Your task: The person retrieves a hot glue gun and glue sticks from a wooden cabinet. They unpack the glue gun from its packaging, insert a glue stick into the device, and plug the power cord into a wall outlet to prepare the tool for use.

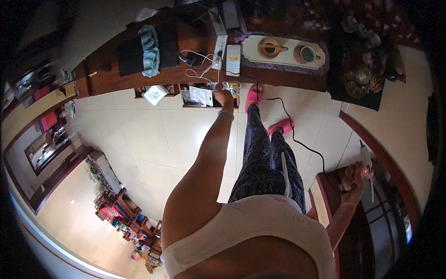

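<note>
The right hand (354, 179) is low and close to the body, out to the side. Its fingers are closed around a white tool (367, 162) with a long thin tip and a small red light. The tool sticks up out of the fist, and a black cord (297, 135) runs across the pale tiled floor (139, 135) near it.

Farther away, the left arm is stretched out straight. The left hand (223, 95) reaches the edge of the brown wooden table (139, 74), with a green band (226, 112) on its wrist. It touches some small things at the shelf under the table top, next to clear bags (197, 96). I cannot tell if this hand is open or closed.

Two pink slippers (254, 95) are on the feet, just beside that hand.

On the table, past the hand, lie white cables (200, 65), a white power strip (219, 46) and a tray (251, 49) with two cups.
</note>
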A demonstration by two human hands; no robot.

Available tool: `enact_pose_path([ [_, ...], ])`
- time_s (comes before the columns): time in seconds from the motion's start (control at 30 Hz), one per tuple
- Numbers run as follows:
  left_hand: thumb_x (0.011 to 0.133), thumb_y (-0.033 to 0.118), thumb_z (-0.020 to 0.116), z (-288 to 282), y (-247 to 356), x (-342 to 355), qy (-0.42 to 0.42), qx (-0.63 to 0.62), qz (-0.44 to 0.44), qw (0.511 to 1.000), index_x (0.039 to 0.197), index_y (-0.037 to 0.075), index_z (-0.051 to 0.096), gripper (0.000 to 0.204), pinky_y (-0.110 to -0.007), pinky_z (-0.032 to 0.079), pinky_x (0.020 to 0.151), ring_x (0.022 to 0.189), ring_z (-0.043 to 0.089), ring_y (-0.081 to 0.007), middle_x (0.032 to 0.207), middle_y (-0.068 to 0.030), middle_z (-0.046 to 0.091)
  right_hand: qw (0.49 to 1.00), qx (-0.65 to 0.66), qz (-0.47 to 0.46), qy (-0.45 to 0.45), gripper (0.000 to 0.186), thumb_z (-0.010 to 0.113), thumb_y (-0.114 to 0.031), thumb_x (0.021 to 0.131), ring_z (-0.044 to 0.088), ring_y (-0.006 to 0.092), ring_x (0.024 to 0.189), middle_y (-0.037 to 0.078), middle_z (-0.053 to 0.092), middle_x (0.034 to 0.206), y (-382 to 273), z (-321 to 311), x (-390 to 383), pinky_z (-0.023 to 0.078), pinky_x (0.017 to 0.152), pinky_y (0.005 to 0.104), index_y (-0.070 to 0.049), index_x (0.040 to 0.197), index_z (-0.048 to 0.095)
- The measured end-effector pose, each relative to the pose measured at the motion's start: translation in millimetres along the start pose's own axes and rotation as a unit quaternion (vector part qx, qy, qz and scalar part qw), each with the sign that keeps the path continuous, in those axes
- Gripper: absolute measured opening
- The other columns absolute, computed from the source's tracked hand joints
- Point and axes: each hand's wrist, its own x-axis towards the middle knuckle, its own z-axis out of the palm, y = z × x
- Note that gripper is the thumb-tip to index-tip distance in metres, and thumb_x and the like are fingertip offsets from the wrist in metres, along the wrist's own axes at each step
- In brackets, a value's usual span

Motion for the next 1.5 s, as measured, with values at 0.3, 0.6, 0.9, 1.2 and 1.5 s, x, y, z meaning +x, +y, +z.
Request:
enact_pose_path([
  [0.3,0.056,0.006,0.076,-120.2,124.2,136.1,0.075,0.000,0.042,0.996,0.121,0.002,0.044,0.073,-0.044,0.041,0.092,0.110,0.047,-0.0368,0.118,-0.0185,0.046,0.995,-0.010,0.007,-0.102,0.022,0.058,-0.013,0.089,0.033,0.0077,0.063,0.002,0.044,0.085,-6.2,16.4,2.3,0.032,0.043,0.0207,-0.005,0.108,0.049],
  [0.6,0.059,0.034,0.077,-94.7,115.5,183.2,0.030,0.112,0.084,0.990,0.097,0.001,0.064,0.053,-0.041,0.044,0.085,0.092,0.055,-0.0302,0.092,-0.0151,0.062,1.000,-0.011,-0.010,-0.022,0.024,0.062,-0.011,0.086,0.033,0.0076,0.063,0.003,0.047,0.083,1.3,27.8,-5.1,0.031,0.042,0.0184,-0.005,0.107,0.051],
  [0.9,0.063,0.054,0.072,-97.1,116.1,177.1,0.113,0.196,-0.115,0.967,0.086,-0.005,0.064,0.063,-0.043,0.049,0.077,0.089,0.061,-0.0298,0.095,-0.0196,0.064,0.998,0.011,-0.003,-0.069,0.022,0.060,-0.012,0.087,0.030,0.0072,0.061,0.000,0.041,0.080,1.7,33.5,-3.8,0.029,0.042,0.0184,-0.005,0.106,0.049],
  [1.2,0.065,0.049,0.071,-99.8,140.0,198.7,0.005,0.095,-0.223,0.970,0.090,-0.002,0.066,0.056,-0.045,0.053,0.071,0.080,0.065,-0.0356,0.090,-0.0203,0.066,0.997,0.021,-0.005,-0.078,0.025,0.058,-0.004,0.085,0.033,0.0068,0.059,0.003,0.042,0.080,2.9,19.7,0.6,0.033,0.042,0.0173,-0.002,0.108,0.048],
  [1.5,0.065,0.048,0.074,-111.7,59.2,183.9,-0.107,-0.043,-0.222,0.968,0.118,0.001,0.052,0.074,-0.045,0.051,0.078,0.097,0.060,-0.0366,0.110,-0.0241,0.059,0.994,0.000,-0.019,-0.111,0.022,0.056,-0.004,0.087,0.032,0.0065,0.061,0.001,0.041,0.080,-5.2,3.3,-6.4,0.031,0.042,0.0160,-0.002,0.108,0.049],
])
